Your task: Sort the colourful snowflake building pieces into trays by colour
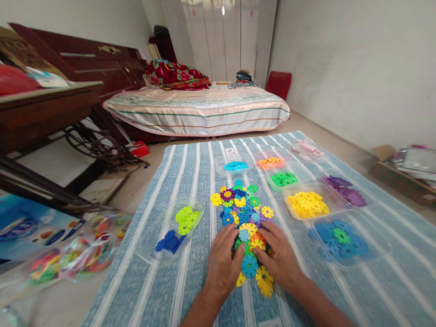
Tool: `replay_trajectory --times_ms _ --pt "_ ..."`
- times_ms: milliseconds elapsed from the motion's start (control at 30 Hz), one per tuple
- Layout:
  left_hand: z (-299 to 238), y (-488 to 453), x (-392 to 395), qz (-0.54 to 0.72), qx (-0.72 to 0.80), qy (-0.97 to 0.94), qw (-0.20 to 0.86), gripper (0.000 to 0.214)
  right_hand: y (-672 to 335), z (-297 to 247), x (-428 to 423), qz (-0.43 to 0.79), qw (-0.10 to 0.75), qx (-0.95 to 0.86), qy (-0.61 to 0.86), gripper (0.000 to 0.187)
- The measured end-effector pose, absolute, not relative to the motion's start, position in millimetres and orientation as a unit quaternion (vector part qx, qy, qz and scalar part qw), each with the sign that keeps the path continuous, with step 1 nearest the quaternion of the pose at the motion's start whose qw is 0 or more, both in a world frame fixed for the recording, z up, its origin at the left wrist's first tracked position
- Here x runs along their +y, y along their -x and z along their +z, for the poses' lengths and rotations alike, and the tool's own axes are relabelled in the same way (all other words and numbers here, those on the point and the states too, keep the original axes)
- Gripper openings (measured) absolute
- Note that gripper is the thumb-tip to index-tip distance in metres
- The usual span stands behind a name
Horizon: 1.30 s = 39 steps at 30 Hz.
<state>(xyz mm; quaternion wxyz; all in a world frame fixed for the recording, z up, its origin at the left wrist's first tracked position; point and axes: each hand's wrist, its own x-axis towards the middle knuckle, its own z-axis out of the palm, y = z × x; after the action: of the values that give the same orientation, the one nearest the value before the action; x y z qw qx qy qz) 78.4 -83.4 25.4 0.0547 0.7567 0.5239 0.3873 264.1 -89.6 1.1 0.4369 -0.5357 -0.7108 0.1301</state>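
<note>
A loose heap of colourful notched plastic discs (250,265), in yellow, blue, teal, green, orange and purple, lies on the striped cloth in front of me. My left hand (223,261) rests against the heap's left side, thumb apart from the fingers. Opposite it, my right hand (277,254) touches the right side with its fingers spread. Both hands cup the near part of the heap between them, and some discs under the fingertips are hidden. A few yellow discs (265,280) lie at the near end, between the wrists.
Clear tubs of sorted discs surround the heap: lime and dark blue (141,247), light blue (235,166), orange (270,162), green (284,179), yellow (308,204), purple (345,190) and blue (344,240). Beyond the striped cloth (177,181) stands a bed (204,111).
</note>
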Motion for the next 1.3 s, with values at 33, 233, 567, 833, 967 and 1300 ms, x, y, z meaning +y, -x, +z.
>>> replay_trajectory --times_ms 33,233,567,833,967,1300 --pt "25 -80 -85 0.388 0.512 -0.765 0.048 0.027 -264 1 -89 0.126 0.438 -0.716 0.530 0.036" --pt "31 -83 -87 0.407 0.510 -0.753 0.079 0.025 -265 0 -88 0.124 0.454 -0.727 0.501 0.029" --pt "39 -79 -88 0.417 0.589 -0.667 0.186 0.021 -268 0 -87 0.190 0.463 -0.701 0.508 0.028" --pt "35 -78 -86 0.433 0.605 -0.634 0.209 0.022 -268 4 -87 0.240 0.488 -0.659 0.519 0.022" --pt "32 -77 -84 0.444 0.611 -0.619 0.216 0.023 -269 10 -87 0.261 0.509 -0.636 0.518 0.015" --pt "31 -76 -84 0.439 0.616 -0.613 0.229 0.024 -271 22 -86 0.309 0.529 -0.592 0.523 0.013"
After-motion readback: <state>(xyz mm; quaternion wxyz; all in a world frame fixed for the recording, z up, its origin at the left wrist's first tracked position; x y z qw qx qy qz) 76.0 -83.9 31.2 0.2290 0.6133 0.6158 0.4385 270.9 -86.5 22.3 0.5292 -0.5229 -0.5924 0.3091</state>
